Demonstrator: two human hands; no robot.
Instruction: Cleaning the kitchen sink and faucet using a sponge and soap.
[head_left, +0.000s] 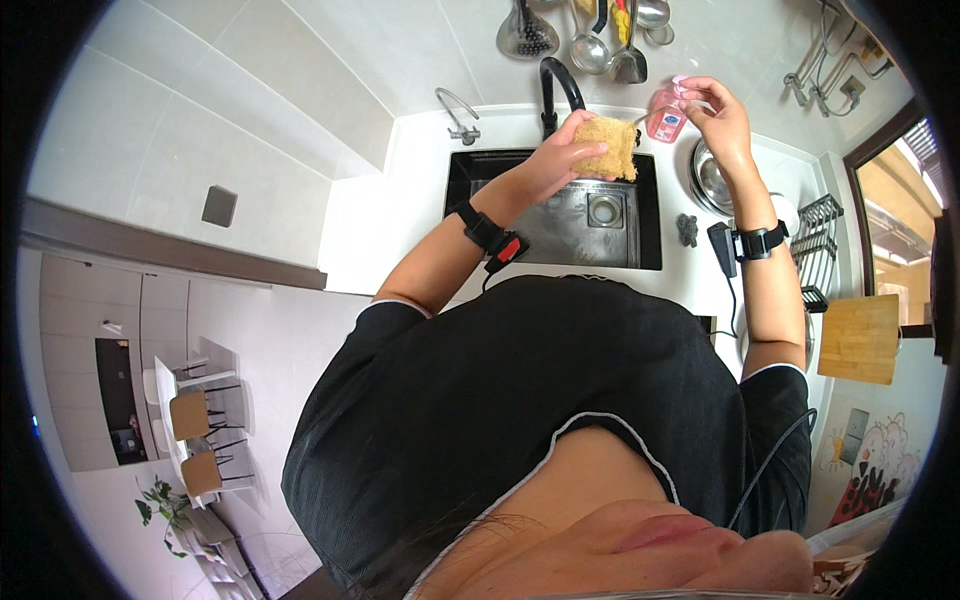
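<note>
Over the black sink (540, 225), my left hand (566, 154) grips a yellow, rough-textured loofah sponge (606, 148), thumb across its face. A thin cord (654, 114) runs from the sponge's upper right corner to the fingertips of my right hand (712, 112), which pinch it. Directly behind these fingers stands a pink pump bottle (664, 124) with a label. Its pump head (679, 81) appears beside my index finger; whether they touch, I cannot tell. The black faucet (559, 82) arches just behind my left hand.
Stacked metal bowls (709, 180) and a dark scouring pad (686, 229) lie right of the sink. A black rack (816, 247) and a wooden cutting board (859, 337) stand farther right. Ladles and a spatula (628, 64) hang behind. A small tap (465, 135) rises at left.
</note>
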